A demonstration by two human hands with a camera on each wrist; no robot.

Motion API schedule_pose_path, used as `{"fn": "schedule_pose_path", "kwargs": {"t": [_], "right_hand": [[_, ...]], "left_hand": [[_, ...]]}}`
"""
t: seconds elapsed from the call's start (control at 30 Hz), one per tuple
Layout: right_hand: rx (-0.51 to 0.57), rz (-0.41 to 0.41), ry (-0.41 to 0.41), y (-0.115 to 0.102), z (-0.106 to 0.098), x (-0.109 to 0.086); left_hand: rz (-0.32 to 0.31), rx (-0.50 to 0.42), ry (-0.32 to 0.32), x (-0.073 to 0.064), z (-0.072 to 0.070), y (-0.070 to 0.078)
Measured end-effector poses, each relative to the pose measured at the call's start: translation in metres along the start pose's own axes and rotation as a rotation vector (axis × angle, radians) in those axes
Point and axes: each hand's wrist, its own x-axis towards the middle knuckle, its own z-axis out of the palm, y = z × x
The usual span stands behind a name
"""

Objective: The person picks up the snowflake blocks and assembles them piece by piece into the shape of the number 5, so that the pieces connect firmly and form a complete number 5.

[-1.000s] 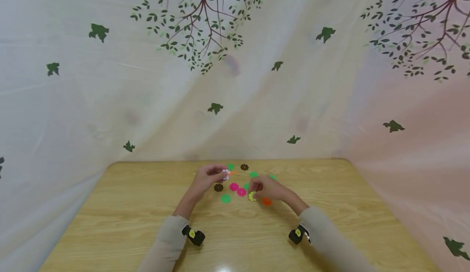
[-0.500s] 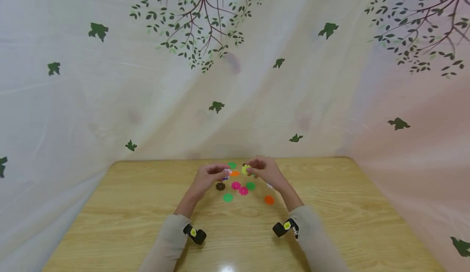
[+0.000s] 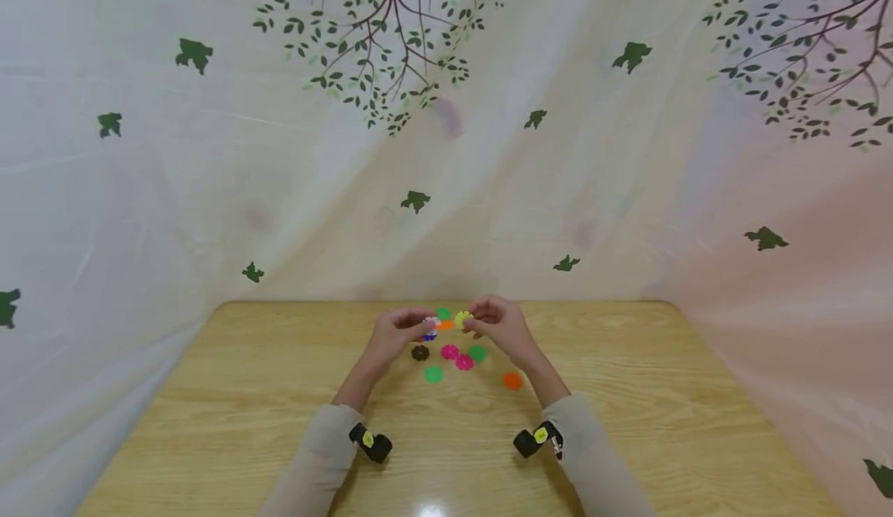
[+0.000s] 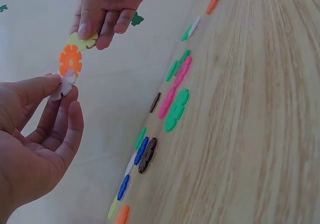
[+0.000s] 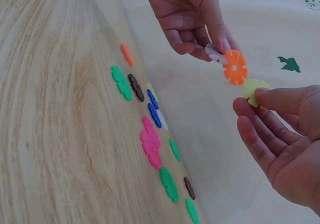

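My left hand [image 3: 389, 340] pinches a white notched plastic disc [image 4: 66, 87] between thumb and fingers. An orange disc [image 5: 235, 68] is slotted onto that white one and stands out toward the other hand. Between thumb and forefinger, my right hand [image 3: 505, 331] grips a yellow disc [image 5: 252, 86]. Its notched rim is right at the orange disc's edge, and the two overlap in the left wrist view. Both hands are raised above the table, facing each other.
Loose discs lie on the wooden table [image 3: 446, 439]: two pink discs [image 3: 456, 356], a brown disc [image 3: 420, 353], several green ones such as this green disc [image 3: 434, 374], blue discs [image 4: 141, 151] and an orange disc [image 3: 512, 380]. A printed cloth [image 3: 335, 191] hangs behind the table.
My right hand has lifted the yellow disc from the table and carried it up and leftward to the orange disc. My left hand has stayed nearly still with the white and orange discs.
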Motion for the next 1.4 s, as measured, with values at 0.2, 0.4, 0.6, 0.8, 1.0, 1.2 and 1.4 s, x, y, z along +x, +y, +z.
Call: {"fn": "schedule_pose_path", "kwargs": {"t": [0.2, 0.4, 0.6, 0.8, 1.0, 1.2, 1.4], "right_hand": [[0.036, -0.002, -0.011, 0.0023, 0.0012, 0.0006], [0.063, -0.004, -0.011, 0.0029, 0.0039, 0.0001], [0.056, -0.005, -0.01, 0.0034, 0.0051, -0.0009], [0.026, 0.004, -0.019, 0.0049, 0.0049, -0.0021], [0.014, 0.026, -0.01, 0.004, 0.0054, -0.002], [0.027, 0.045, -0.017, 0.0041, 0.0046, 0.0004], [0.063, 0.064, -0.05, 0.003, 0.0011, 0.0009]], "left_hand": [[0.008, 0.009, 0.013, 0.0003, 0.0018, -0.0013], [0.028, -0.001, 0.021, 0.0, 0.0041, -0.0019], [0.006, 0.023, -0.018, -0.0012, 0.0043, -0.0023], [-0.023, 0.062, -0.08, -0.0021, 0.0051, -0.0022], [-0.012, 0.018, -0.098, -0.0032, 0.0051, -0.0013], [-0.012, 0.012, -0.099, -0.0024, 0.0044, 0.0018], [-0.026, -0.015, -0.135, -0.0011, 0.0012, 0.0017]]}}
